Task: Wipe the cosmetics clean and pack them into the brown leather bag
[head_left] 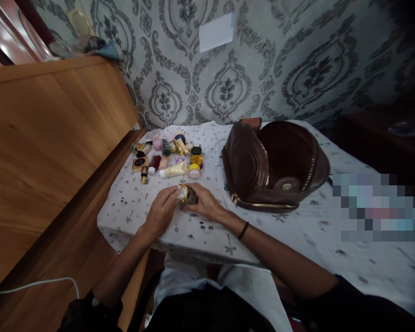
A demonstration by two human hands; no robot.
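Left hand [161, 208] pinches the container [187, 196] by its gold-ringed top; right hand [205, 202] wraps its body — over bench [131, 216], near side. From container: cosmetics [174, 169] at eleven o'clock, bag [247, 166] — unzipped — at two.

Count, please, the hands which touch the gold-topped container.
2. The left hand is at the top of the container; the right hand is around its side. No other hands are visible.
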